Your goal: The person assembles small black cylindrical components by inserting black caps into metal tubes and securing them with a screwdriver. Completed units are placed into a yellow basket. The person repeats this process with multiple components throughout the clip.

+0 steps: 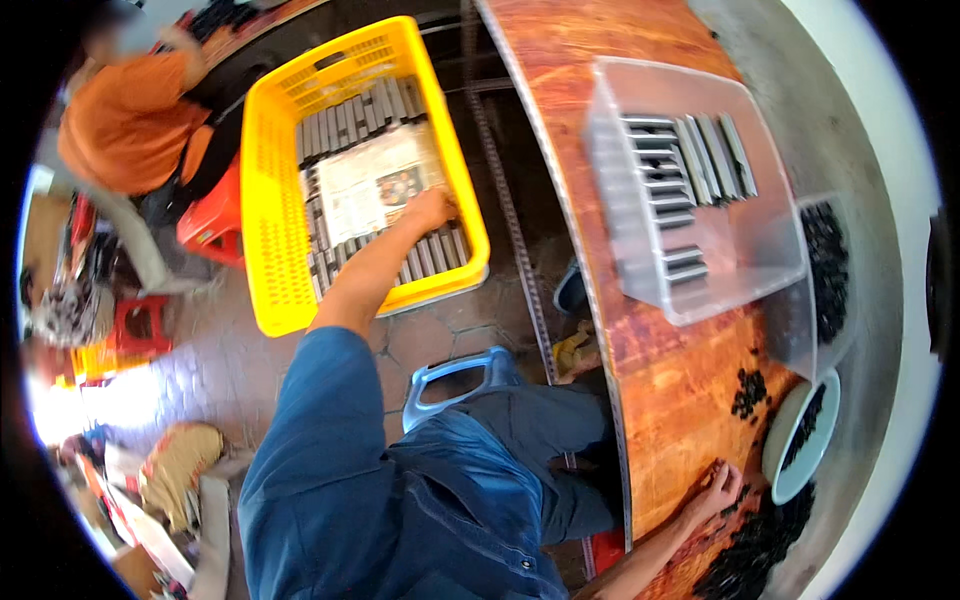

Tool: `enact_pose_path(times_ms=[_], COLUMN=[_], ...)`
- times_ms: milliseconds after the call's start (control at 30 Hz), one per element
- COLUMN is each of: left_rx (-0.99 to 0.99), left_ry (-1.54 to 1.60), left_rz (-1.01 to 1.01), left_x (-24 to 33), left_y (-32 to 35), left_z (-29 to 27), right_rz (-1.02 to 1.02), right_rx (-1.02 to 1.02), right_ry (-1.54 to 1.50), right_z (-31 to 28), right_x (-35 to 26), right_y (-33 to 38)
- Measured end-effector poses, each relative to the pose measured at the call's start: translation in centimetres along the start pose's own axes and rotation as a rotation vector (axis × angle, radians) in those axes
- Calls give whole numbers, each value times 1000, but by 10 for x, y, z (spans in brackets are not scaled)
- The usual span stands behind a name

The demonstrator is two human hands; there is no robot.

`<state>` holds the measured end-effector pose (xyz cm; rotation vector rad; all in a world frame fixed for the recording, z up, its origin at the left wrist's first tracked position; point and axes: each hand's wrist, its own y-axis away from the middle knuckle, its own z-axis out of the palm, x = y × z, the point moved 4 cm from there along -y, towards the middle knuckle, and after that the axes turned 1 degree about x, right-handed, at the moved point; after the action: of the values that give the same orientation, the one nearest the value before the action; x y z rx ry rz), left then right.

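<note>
My left hand (430, 209) reaches into a yellow plastic crate (266, 220) on my left, its fingers curled down beside a sheet of newspaper (355, 188). Whatever those fingers hold is hidden. Rows of grey bars (432, 256) line the crate, partly covered by the paper. Over on the wooden table (665, 400), my right hand (716, 492) rests with bent fingers drawn together. Anything in them is too small to make out. Close by lies a heap of small black pieces (765, 545).
A translucent bin (640, 255) with grey bars stands on the table. Behind it, another clear container (825, 270) holds black pieces. A pale green bowl (780, 440) sits near the wall. A blue stool (420, 400) is beside me. Another person in orange (135, 125) sits at far left.
</note>
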<state>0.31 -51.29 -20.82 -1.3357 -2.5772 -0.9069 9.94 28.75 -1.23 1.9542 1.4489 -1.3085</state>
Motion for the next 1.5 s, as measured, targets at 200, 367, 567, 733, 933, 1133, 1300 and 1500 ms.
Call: enact_pose_path(times_ms=[200, 367, 567, 733, 933, 1133, 1300, 1500], left_rx=[161, 195, 788, 936, 984, 336, 284, 455], left_ry=[221, 324, 634, 763, 577, 183, -221, -481], left_rz=[308, 218, 247, 512, 1118, 1269, 1278, 1300], left_x=[-37, -40, -17, 112, 257, 407, 473, 494], left_y=[-16, -43, 26, 189, 298, 270, 162, 94], left_z=[16, -11, -136, -171, -162, -191, -169, -137], right_rz=[32, 51, 119, 79, 52, 87, 146, 28], right_rx=[27, 28, 31, 31, 26, 29, -10, 80], right_ry=[26, -89, -148, -89, -122, -190, -357, -231], right_z=[19, 12, 16, 19, 22, 13, 23, 13], right_x=[-38, -27, -33, -32, -27, -38, -24, -39], right_y=[1, 1, 5, -1, 2, 5, 5, 1])
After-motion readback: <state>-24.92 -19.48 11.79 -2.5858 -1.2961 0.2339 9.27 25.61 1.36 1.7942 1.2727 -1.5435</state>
